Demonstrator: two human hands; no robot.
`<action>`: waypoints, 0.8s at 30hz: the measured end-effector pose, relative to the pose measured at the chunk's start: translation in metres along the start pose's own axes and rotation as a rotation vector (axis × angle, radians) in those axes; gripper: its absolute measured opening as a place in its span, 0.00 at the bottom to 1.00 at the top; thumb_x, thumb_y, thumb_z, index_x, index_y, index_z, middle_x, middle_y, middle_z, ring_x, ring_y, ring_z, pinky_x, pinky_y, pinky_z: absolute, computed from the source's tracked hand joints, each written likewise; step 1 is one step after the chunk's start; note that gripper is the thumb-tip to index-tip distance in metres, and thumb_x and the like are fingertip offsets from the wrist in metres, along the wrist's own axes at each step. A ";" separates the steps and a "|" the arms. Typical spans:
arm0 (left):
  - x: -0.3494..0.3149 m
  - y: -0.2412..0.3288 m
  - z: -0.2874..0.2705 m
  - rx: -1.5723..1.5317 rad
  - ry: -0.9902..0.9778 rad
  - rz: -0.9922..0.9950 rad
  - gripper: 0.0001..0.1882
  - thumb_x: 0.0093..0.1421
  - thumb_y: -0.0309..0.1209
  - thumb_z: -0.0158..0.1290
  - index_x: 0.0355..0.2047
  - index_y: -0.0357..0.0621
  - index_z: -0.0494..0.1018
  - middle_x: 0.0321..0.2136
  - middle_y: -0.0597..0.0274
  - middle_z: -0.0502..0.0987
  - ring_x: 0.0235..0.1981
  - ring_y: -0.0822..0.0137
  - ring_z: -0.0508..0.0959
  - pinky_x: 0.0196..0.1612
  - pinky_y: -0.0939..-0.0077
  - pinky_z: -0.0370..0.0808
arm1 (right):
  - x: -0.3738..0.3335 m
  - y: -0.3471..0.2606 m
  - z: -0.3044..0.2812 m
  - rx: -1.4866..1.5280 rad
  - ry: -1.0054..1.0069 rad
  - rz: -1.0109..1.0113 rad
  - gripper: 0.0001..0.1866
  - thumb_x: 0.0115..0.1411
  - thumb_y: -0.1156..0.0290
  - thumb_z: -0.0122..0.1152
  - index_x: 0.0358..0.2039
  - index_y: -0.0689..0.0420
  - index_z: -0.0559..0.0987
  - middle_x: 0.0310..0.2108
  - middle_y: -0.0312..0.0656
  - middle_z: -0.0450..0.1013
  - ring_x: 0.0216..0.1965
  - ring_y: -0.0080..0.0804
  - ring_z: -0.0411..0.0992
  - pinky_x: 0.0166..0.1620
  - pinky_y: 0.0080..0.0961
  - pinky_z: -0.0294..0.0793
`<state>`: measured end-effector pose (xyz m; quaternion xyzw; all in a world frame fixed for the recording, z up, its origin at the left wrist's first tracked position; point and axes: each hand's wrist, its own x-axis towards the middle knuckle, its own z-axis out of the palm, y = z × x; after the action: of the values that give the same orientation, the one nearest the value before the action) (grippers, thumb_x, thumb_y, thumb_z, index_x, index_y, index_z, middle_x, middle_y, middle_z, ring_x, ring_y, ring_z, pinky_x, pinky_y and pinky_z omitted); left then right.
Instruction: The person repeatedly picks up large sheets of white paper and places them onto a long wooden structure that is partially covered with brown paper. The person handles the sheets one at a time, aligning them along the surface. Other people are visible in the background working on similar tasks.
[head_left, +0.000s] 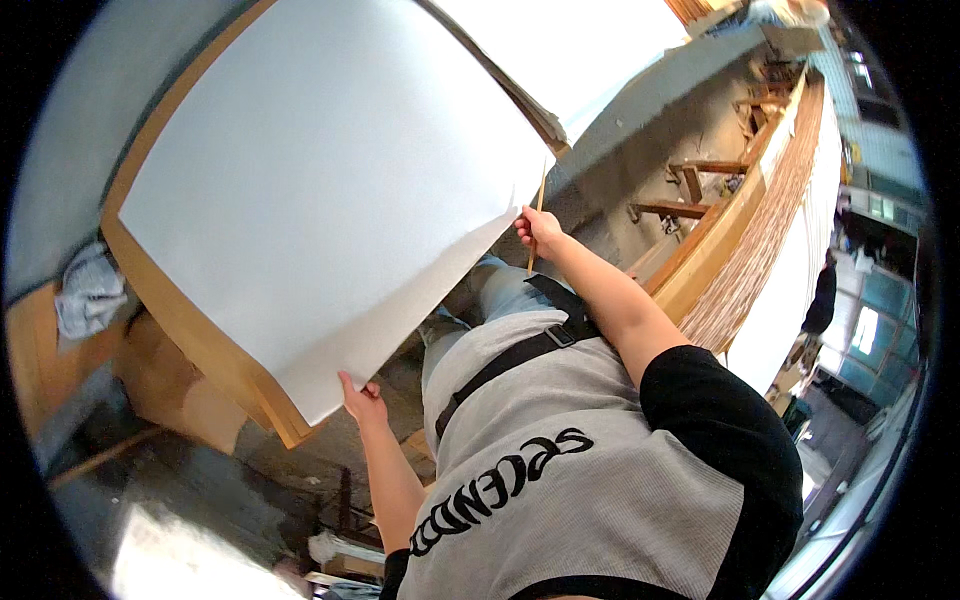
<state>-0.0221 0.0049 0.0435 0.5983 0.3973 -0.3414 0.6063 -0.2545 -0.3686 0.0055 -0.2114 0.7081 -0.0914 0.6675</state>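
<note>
Holding sheet edge | left hand | right hand, stick | floor rightward

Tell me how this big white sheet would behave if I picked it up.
The white sheet would probably flop, since its near edge bends. It's likely light for its size, as its edge looks thin beside the left hand. It may crease easily: a small wrinkle seems to show near the right hand.

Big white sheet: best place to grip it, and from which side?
Probably pinch the white sheet near both ends of its near edge, from the wearer's side: that edge bends within reach of the left hand and right hand, while the middle is broad and edgeless.
</note>
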 end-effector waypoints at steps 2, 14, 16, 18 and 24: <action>0.000 0.004 -0.003 0.031 -0.009 -0.030 0.17 0.58 0.45 0.45 0.36 0.42 0.65 0.17 0.65 0.65 0.11 0.74 0.59 0.14 0.80 0.55 | -0.001 0.000 -0.005 0.057 -0.015 -0.038 0.14 0.57 0.60 0.50 0.21 0.56 0.68 0.16 0.32 0.64 0.14 0.17 0.60 0.13 0.13 0.57; -0.015 0.024 -0.009 0.111 0.032 -0.052 0.18 0.56 0.47 0.46 0.37 0.45 0.65 0.17 0.65 0.66 0.11 0.73 0.58 0.15 0.81 0.55 | -0.004 0.001 -0.015 0.077 -0.047 -0.158 0.11 0.54 0.64 0.56 0.20 0.55 0.69 0.16 0.30 0.66 0.14 0.13 0.59 0.15 0.10 0.56; -0.020 0.028 -0.009 0.127 0.046 -0.048 0.18 0.56 0.47 0.46 0.36 0.45 0.66 0.16 0.65 0.65 0.11 0.73 0.58 0.15 0.81 0.55 | -0.008 -0.001 -0.018 0.071 -0.079 -0.162 0.11 0.55 0.64 0.55 0.20 0.55 0.70 0.17 0.30 0.67 0.15 0.13 0.60 0.16 0.09 0.56; -0.032 0.035 -0.002 0.156 0.064 -0.048 0.18 0.56 0.47 0.46 0.36 0.45 0.66 0.14 0.66 0.63 0.11 0.74 0.58 0.14 0.80 0.54 | -0.009 -0.002 -0.020 0.045 -0.103 -0.174 0.10 0.55 0.65 0.55 0.21 0.55 0.70 0.17 0.30 0.67 0.15 0.12 0.60 0.16 0.09 0.56; -0.067 0.053 0.012 0.196 0.090 -0.021 0.17 0.56 0.47 0.46 0.35 0.48 0.66 0.10 0.69 0.56 0.10 0.74 0.55 0.13 0.81 0.54 | -0.024 -0.019 -0.032 0.054 -0.273 -0.220 0.13 0.53 0.60 0.57 0.20 0.56 0.72 0.17 0.32 0.68 0.15 0.14 0.61 0.18 0.11 0.58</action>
<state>-0.0039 -0.0084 0.1272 0.6652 0.3952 -0.3577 0.5228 -0.2824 -0.3799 0.0383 -0.2799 0.5807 -0.1535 0.7489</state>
